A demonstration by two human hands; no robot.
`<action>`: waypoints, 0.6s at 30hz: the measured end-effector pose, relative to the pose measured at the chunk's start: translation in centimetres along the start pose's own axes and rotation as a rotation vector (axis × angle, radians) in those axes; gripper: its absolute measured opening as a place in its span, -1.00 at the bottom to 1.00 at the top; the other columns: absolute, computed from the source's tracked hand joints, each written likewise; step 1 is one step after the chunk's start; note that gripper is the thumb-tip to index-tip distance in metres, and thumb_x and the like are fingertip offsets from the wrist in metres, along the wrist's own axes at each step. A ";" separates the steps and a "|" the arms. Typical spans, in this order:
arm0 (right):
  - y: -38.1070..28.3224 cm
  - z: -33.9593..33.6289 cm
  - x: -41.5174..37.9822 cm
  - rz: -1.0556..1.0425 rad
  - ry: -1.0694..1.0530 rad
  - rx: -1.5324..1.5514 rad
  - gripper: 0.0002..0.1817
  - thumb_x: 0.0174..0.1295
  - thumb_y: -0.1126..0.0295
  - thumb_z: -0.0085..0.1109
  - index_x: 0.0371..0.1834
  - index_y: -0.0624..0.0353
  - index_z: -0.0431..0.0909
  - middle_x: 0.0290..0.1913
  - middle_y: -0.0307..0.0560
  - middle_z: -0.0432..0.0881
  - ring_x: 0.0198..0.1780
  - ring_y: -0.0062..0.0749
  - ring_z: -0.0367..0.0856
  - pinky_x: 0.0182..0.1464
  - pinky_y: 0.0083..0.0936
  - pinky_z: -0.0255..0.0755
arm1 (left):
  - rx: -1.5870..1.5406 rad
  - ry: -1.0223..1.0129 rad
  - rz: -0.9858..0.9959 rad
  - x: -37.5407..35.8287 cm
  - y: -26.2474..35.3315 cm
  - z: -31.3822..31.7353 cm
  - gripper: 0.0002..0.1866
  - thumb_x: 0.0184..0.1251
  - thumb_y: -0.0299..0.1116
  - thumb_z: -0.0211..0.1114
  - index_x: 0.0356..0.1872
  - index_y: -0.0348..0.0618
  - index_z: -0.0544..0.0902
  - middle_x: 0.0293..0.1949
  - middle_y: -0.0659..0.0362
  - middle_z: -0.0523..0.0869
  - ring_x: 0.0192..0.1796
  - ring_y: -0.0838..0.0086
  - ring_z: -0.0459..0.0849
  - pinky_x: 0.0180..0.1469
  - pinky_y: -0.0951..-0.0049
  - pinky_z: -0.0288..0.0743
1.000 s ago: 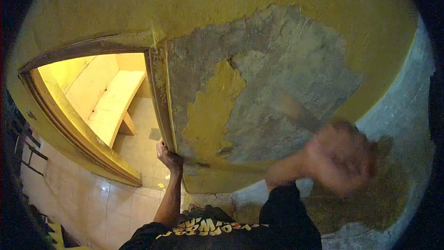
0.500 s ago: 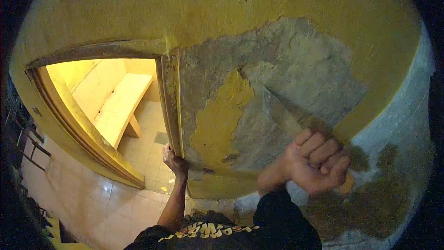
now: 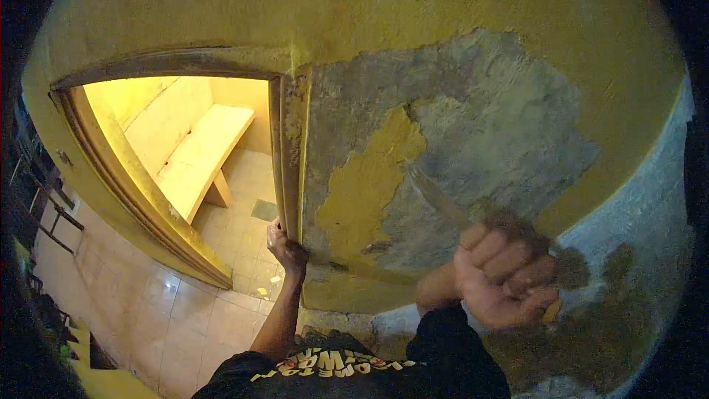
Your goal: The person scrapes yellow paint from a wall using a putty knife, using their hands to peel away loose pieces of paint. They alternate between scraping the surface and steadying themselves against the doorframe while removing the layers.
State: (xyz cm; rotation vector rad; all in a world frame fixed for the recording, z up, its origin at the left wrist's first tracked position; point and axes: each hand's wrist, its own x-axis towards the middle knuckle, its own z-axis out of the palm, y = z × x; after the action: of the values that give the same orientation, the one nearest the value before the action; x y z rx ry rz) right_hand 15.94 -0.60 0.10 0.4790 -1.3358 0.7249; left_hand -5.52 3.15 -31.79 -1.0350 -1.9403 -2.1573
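Now our right hand (image 3: 509,275) is a tight fist on the blade (image 3: 437,198), which points between ten and eleven o'clock. Its tip sits by the three-o'clock edge of the yellow patch (image 3: 367,185); contact we cannot tell. The patch runs one to seven o'clock, at two o'clock from our nearer left hand (image 3: 288,250), closed round the frame (image 3: 292,140).

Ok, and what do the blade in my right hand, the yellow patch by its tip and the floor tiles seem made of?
Blade: probably metal, from its thin, pale look, though it is blurred. Yellow patch: likely matt paint, ragged-edged against the grey wall. Floor tiles: apparently glazed ceramic, with straight joints and a bright reflection.
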 end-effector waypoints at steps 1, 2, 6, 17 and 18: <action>0.3 -0.1 0.2 0.083 -0.079 -0.070 -0.52 0.23 -0.06 -0.03 -0.67 0.04 0.24 -0.78 -0.20 0.26 -0.78 -0.45 0.12 -0.72 -0.45 0.06 | -0.014 -0.005 0.033 0.1 0.4 0.0 -0.29 0.40 0.12 -0.40 -0.35 -0.38 0.52 -0.37 -0.07 0.54 -0.28 0.08 0.50 -0.20 0.17 0.34; 0.5 0.0 0.5 0.089 -0.077 -0.075 -0.52 0.23 -0.06 -0.03 -0.67 0.04 0.24 -0.78 -0.20 0.26 -0.78 -0.45 0.12 -0.72 -0.45 0.06 | -0.001 0.021 -0.021 0.2 1.1 0.0 -0.32 0.40 0.09 -0.38 -0.37 -0.38 0.52 -0.37 -0.07 0.54 -0.28 0.08 0.50 -0.21 0.17 0.35; 0.8 0.6 2.6 0.113 -0.215 0.038 -0.42 0.19 -0.27 -0.14 -0.66 0.01 0.21 -0.79 -0.30 0.11 -0.78 -0.57 0.01 -0.70 -0.50 -0.07 | -0.067 0.036 -0.076 0.4 1.5 0.0 -0.40 0.39 0.01 -0.30 -0.37 -0.39 0.52 -0.36 -0.07 0.55 -0.28 0.09 0.51 -0.22 0.17 0.36; 5.5 5.4 1.4 0.757 -0.241 -0.007 -0.43 0.09 -0.29 -0.07 -0.32 0.04 0.25 -0.49 -0.11 0.42 -0.69 -0.49 0.31 -0.60 -0.52 0.28 | 0.125 -0.115 0.165 0.9 -0.2 -1.3 -0.71 0.30 -0.25 -0.03 -0.34 -0.33 0.45 -0.30 -0.05 0.54 -0.22 0.10 0.51 -0.16 0.20 0.37; 7.1 5.7 -0.2 0.713 -0.350 -0.081 -0.55 0.18 -0.12 -0.02 -0.35 0.08 0.30 -0.47 -0.11 0.45 -0.63 -0.47 0.37 -0.55 -0.52 0.32 | 0.120 -0.120 0.190 1.4 0.7 -1.9 -0.71 0.30 -0.25 -0.03 -0.34 -0.33 0.45 -0.30 -0.05 0.54 -0.22 0.10 0.51 -0.16 0.20 0.37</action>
State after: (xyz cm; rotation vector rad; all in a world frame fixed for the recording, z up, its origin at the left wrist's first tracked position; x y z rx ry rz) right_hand 6.88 0.40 0.39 0.0440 -1.8869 1.1992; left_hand -7.12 1.83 -30.40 -1.2951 -1.9052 -1.8963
